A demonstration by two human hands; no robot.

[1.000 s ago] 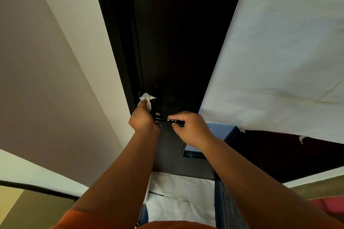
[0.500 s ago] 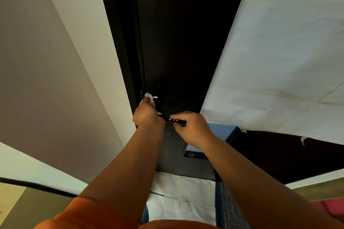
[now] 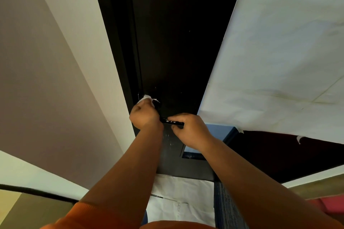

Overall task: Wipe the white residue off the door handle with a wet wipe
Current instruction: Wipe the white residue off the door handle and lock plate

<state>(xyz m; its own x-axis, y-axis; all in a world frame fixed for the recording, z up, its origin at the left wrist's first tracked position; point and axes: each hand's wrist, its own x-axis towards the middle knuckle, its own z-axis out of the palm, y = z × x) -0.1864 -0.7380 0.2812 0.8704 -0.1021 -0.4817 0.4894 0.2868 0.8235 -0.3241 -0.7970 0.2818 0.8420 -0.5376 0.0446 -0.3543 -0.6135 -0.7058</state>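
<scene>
A black lever door handle point(image 3: 172, 121) sticks out from the dark door point(image 3: 178, 42), with white specks along its top. My left hand point(image 3: 145, 115) is closed around a crumpled white wet wipe point(image 3: 148, 98) and presses it against the handle's base near the door edge. Only a bit of the wipe shows above my fingers. My right hand point(image 3: 191, 130) pinches the free end of the handle between thumb and fingers. The lock plate point(image 3: 170, 141) below the handle carries white smears.
A pale wall point(image 3: 55, 80) stands on the left of the door frame. White paper sheeting point(image 3: 279, 61) hangs on the right. More white paper point(image 3: 178, 199) lies on the floor below the door. A blue box point(image 3: 219, 132) sits behind my right hand.
My left hand with the wipe has shifted slightly along the handle's base. My right hand keeps its hold on the handle's end.
</scene>
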